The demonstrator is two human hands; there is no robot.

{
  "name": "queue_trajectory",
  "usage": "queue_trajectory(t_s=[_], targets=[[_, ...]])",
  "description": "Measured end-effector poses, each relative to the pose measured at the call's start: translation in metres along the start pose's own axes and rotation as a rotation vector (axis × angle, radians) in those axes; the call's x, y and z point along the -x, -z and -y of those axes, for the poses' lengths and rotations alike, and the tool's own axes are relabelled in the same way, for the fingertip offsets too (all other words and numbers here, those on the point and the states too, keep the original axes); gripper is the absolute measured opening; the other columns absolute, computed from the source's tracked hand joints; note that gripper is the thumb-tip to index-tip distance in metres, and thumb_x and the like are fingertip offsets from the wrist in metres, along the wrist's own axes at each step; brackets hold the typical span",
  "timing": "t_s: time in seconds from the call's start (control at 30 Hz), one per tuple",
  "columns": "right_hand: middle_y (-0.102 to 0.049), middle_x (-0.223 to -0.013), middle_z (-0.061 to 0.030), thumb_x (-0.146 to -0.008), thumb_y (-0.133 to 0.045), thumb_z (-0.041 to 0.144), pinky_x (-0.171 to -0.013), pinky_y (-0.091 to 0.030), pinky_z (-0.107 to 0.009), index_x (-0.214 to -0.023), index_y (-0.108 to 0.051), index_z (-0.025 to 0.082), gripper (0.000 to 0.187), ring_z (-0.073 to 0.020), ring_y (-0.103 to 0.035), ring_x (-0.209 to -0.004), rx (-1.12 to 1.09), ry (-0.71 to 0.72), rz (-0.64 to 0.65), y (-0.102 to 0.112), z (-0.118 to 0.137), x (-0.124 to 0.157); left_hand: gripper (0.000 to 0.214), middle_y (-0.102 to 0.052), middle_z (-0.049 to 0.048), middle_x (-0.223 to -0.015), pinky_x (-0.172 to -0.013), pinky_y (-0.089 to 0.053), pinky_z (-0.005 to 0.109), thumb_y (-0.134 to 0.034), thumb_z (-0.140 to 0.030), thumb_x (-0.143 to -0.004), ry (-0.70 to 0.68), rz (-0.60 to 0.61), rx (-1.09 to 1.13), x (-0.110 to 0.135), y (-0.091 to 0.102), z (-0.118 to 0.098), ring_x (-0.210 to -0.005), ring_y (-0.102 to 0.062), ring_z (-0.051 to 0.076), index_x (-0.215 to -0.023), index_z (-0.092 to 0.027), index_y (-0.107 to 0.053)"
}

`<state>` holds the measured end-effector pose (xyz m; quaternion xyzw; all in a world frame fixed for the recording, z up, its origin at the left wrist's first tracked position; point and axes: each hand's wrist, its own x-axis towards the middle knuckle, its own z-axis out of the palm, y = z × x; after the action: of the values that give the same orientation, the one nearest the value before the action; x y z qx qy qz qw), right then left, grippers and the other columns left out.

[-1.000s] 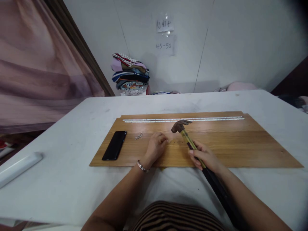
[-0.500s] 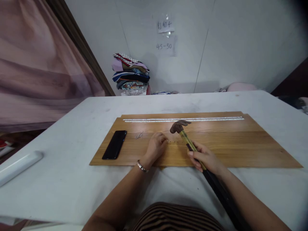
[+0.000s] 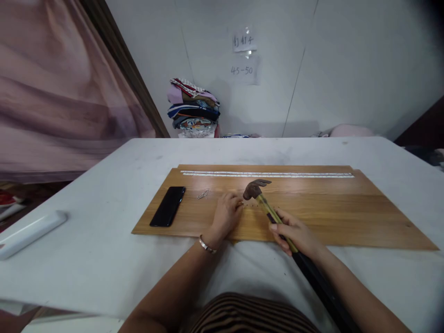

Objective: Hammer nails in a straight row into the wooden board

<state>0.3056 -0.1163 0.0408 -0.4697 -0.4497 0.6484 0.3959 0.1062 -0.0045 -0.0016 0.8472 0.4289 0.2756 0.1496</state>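
A long wooden board (image 3: 329,212) lies on the white table (image 3: 104,259). My right hand (image 3: 294,231) is closed round the handle of a claw hammer (image 3: 256,190), whose rusty head hangs just above the board. My left hand (image 3: 227,212) rests on the board with its fingertips pinched together right by the hammer head; what they hold is too small to make out. A row of small dark dots marks the board just right of the fingers. Several loose nails (image 3: 203,194) lie to the left of that hand.
A black phone (image 3: 168,212) lies on the board's left end. A white measuring strip (image 3: 267,174) runs along the board's far edge. A white bar (image 3: 31,227) sits at the table's left. Folded clothes (image 3: 192,108) are stacked by the wall under two paper notes.
The hammer head has come down and to the left, closer to my left fingertips. The camera has shifted slightly. My left hand has stayed put.
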Motion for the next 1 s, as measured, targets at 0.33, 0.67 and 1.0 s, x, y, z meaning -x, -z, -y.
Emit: queue_trajectory(t_s=[0.33, 0.67, 1.0], targets=[[-0.044, -0.04, 0.0128, -0.083, -0.058, 0.041, -0.03, -0.027, -0.015, -0.097, -0.047, 0.02, 0.028, -0.0055, -0.029, -0.028, 0.048, 0.012, 0.007, -0.006, 0.002, 0.003, 0.017, -0.062, 0.0054, -0.084, -0.078, -0.044, 0.031, -0.053, -0.021, -0.089, 0.011, -0.04, -0.027, 0.032, 0.002, -0.007, -0.084, -0.056, 0.018, -0.074, -0.019, -0.062], [-0.043, -0.039, 0.0134, -0.082, -0.058, 0.043, -0.029, -0.027, -0.016, -0.1, -0.047, 0.02, 0.031, -0.0059, -0.027, -0.028, 0.064, -0.012, -0.023, -0.01, -0.006, -0.001, 0.016, -0.064, 0.0045, -0.077, -0.069, -0.043, 0.028, -0.052, -0.023, -0.089, 0.0, 0.123, -0.095, 0.038, -0.005, -0.016, -0.075, -0.057, 0.017, -0.077, -0.019, -0.061], [-0.043, -0.041, 0.013, -0.085, -0.057, 0.04, -0.03, -0.026, -0.015, -0.104, -0.047, 0.02, 0.03, -0.0056, -0.027, -0.029, 0.089, -0.04, 0.009, -0.009, -0.012, -0.003, 0.018, -0.065, 0.0053, -0.077, -0.069, -0.043, 0.029, -0.052, -0.023, -0.09, -0.008, 0.133, -0.116, 0.038, -0.002, -0.019, -0.075, -0.06, 0.018, -0.075, -0.019, -0.06]])
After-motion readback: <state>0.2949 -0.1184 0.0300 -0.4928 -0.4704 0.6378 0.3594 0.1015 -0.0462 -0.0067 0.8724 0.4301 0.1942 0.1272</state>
